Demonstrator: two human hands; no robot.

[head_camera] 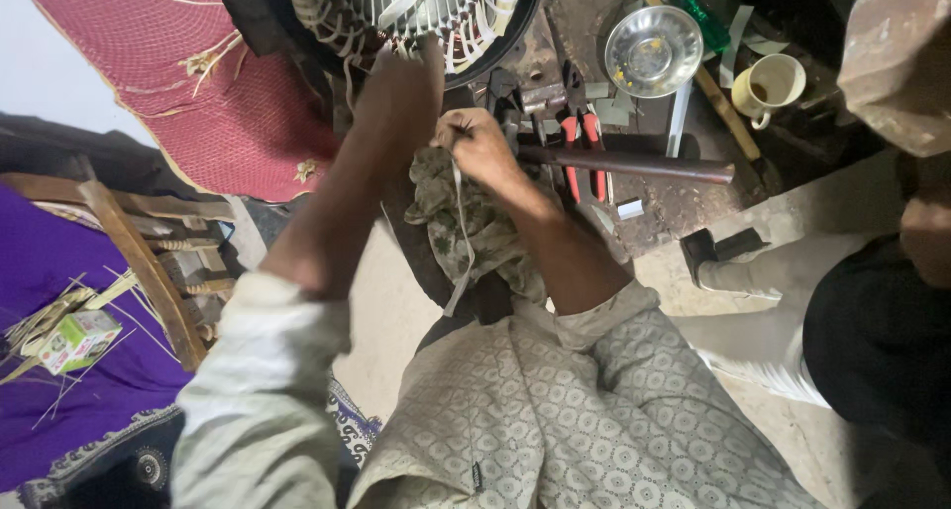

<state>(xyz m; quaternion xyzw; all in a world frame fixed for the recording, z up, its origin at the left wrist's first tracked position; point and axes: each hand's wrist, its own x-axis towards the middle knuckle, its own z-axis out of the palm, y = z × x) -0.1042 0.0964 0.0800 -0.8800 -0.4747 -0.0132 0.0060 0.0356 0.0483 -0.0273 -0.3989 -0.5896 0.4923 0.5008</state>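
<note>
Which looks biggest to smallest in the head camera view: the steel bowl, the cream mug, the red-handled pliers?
1. Steel bowl, widest of the three.
2. Red-handled pliers, long but narrow and partly hidden by the dark rod, so its rank is unsure.
3. Cream mug, smallest.

One package shows in the view: a small carton point(77, 339) at the near left of the scene. It is a box-shaped cardboard pack, lying tilted on a purple cloth point(59, 261) among thin pale straws point(59, 316). Its faces are mostly white, with green panels and a patch of red or pink on the side turned up; the printing is too small to make out in any case. It lies just beside a slanting wooden bar point(139, 261), on its left, well apart from both hands. A tiny dark tag point(476, 475) sits on the hem of the patterned shirt at the near edge. No signs or screens appear.
</note>
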